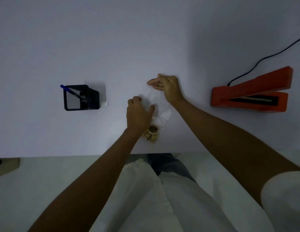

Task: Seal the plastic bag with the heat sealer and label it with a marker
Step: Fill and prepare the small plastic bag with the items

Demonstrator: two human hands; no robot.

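Little of the task is done. The clear plastic bag (162, 109) lies unsealed in the middle of the white table (112, 47), its near end weighed down by a heap of small pale wooden pieces (151, 134) and its mouth pointing away from the person. The right hand (168, 87) pinches the far end of the film between thumb and bunched fingertips (151, 82). The left hand (138, 114) sits on the bag's left side, fingers curled under and thumb stretched across the plastic. Whether it grips the film or only presses it flat I cannot tell (the plastic is nearly invisible there). This looks like gathering or smoothing the mouth before sealing.

Everything else is left: carrying the bag to the sealer, pressing the seam, then fetching the marker and writing.

The orange wedge-shaped heat sealer (249, 96) stands well to the right with its arm raised, the dark sealing strip exposed, and a black cable (266, 56) trailing off behind it. Well to the left, the blue-capped marker (70, 91) leans in a black mesh pen holder (94, 99), with a small white block (104, 103) just beside it. Nothing lies between the bag and the sealer; the loose contents sliding toward the mouth seem the likelier nuisance.
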